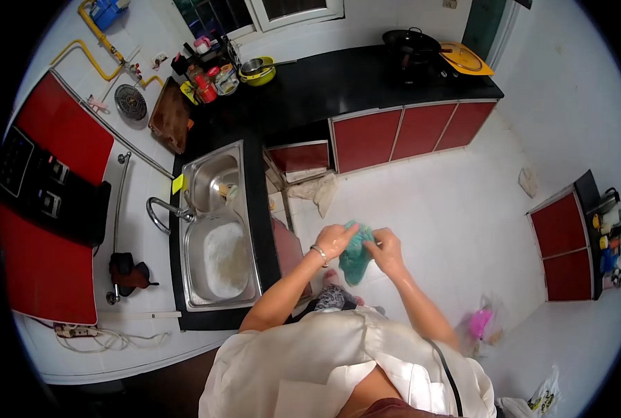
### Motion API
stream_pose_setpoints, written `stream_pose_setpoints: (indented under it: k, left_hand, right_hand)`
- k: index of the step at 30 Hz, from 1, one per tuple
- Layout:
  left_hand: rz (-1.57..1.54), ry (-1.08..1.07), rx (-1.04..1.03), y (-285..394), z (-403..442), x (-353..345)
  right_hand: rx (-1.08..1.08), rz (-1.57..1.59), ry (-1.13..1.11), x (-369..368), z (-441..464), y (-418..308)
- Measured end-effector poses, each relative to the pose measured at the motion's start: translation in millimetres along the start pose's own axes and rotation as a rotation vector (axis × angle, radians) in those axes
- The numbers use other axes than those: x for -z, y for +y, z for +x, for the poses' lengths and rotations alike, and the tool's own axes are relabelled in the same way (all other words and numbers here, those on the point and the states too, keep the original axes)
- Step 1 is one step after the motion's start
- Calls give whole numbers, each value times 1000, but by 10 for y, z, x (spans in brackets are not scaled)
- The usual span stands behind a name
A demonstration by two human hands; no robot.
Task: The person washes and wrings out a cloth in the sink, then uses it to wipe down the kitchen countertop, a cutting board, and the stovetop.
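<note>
Between my two hands hangs a crumpled, thin green cloth [354,263], held out over the floor in front of my body. It could be fabric or thin plastic; I cannot tell which. My left hand [333,240], with a bracelet at the wrist, grips its upper left edge with closed fingers. On the other side, my right hand [388,251] pinches the upper right edge. To the left of both hands is a steel double sink [256,282], whose nearer basin contains whitish, foamy water [225,258].
A faucet [163,212] arches over the sink. A black counter [310,82] runs along the back, with a wok [409,43], a green bowl [258,78] and several jars. A beige cloth [322,194] lies on the floor by the cabinets. A pink bag [480,323] sits at right.
</note>
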State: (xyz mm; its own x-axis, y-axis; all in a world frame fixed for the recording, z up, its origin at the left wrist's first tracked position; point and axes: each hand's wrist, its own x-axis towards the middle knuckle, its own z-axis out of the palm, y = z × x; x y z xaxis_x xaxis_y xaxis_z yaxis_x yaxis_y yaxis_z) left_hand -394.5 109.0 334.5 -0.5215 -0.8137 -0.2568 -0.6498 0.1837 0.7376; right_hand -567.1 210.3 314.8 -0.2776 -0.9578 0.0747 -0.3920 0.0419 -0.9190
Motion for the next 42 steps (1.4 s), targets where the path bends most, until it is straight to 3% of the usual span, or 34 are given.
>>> stream_pose_setpoints:
  k: [1,3,4,5,7,8,12,15,21,23,25,26,29,30,33,35,37,40,42]
  left_hand:
    - [86,-31,27,52,41,119]
    - [-41,-25,20,-106,222,143]
    - [-148,1,-9,-332,352,60]
    - [-253,27,-39,-484,451,30]
    - [-874,-60,202,-379,486,223]
    - [-1184,-108,327,-364,539,328]
    - [-1302,-235,302,-988,1150,674]
    - [-1333,-93,373,-1222,1567,1061]
    - [-1523,62,97,-1344,2578,2139]
    - [-1417,166,-88,-1408,3056,2579]
    - [-1539,247,-255,-1225,3354,3128]
    - [-1463,361,-347,-1210,3530,3329]
    - [-1334,485,-361,-1084,3744,3793]
    - [-1101,554,-357,-1230,3846,3832]
    - [-655,517,-122,-1846,4099,3635]
    - [-36,478,66,-2212,4238,3382]
    - [330,271,401,-2410,4445,3165]
    - [378,517,228,-2481,4924,2797]
    - [452,469,110,-2428,5253,2643]
  right_hand:
    - [33,-129,22,72,82,-99]
    - [97,-387,66,196,274,-289]
    - [44,-431,-62,208,423,-286]
    - [-124,-128,-172,157,554,-223]
    - [-447,487,-376,0,843,-103]
    - [-494,699,-385,-109,976,-108]
    - [-662,817,-513,-468,1776,-92]
    - [-643,718,-460,-774,2432,-186]
    - [-277,496,-323,-1232,3952,-690]
    - [68,329,-237,-1333,4616,-760]
    - [101,330,-172,-1296,5111,-1118]
    - [195,259,-91,-1297,5348,-1173]
    - [401,105,56,-1261,5795,-1329]
    - [415,90,56,-1295,5932,-1240]
    - [609,-163,13,-1492,6336,-537]
    - [276,-478,-255,-1597,6411,-154]
    - [143,-478,-250,-1907,6568,326]
    - [390,-432,-122,-2392,6843,465]
    - [431,-453,-303,-2637,7051,520]
